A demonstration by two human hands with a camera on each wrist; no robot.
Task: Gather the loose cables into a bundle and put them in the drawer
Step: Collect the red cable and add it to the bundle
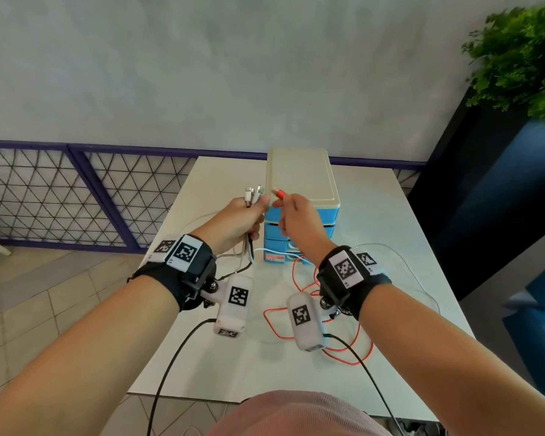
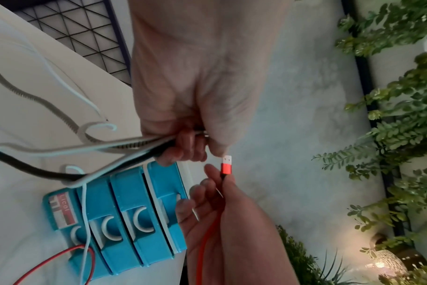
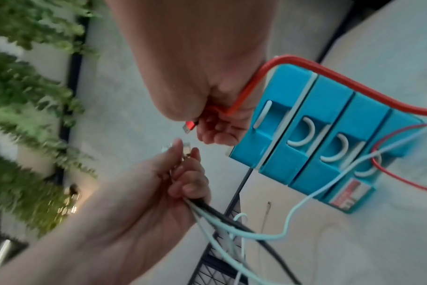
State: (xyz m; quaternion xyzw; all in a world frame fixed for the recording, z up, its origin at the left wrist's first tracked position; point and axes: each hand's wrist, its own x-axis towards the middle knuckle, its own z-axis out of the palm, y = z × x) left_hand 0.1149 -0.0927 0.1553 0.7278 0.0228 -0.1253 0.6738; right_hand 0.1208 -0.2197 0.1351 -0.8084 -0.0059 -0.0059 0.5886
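My left hand is raised in front of the blue drawer unit and grips several cables, white, grey and black, with their plugs sticking up above the fist. My right hand pinches the red cable just behind its red USB plug, held close to the left thumb. In the left wrist view the red plug nearly touches the left hand. The rest of the red cable lies in loops on the white table. All drawers look closed.
A cream lid tops the drawer unit, which stands at the table's far middle. A thin white cable trails over the table's right side. A purple-framed mesh fence is to the left, and a green plant at the right.
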